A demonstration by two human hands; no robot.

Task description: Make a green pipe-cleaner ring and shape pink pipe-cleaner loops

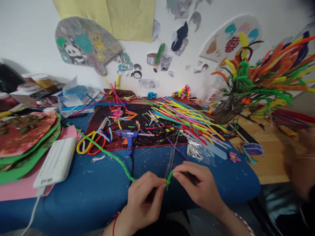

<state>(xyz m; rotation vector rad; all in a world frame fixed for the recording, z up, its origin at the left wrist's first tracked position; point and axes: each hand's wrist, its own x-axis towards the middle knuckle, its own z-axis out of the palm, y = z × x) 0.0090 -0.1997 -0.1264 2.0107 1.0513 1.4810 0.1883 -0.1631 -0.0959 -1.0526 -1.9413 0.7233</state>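
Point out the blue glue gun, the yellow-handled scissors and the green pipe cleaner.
Blue glue gun (130, 137): head view, body.
Yellow-handled scissors (99, 130): head view, pivot.
Green pipe cleaner (170, 177): head view, bent end.

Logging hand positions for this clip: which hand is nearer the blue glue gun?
Left. The left hand sits just below the glue gun in the picture, slightly to its right; the right hand lies farther right, past the green pipe cleaner both pinch.

The blue table (98, 196) (cloth-covered) bears a black mat (157, 139), scissors (90, 144) and green pipe cleaner (110, 155).
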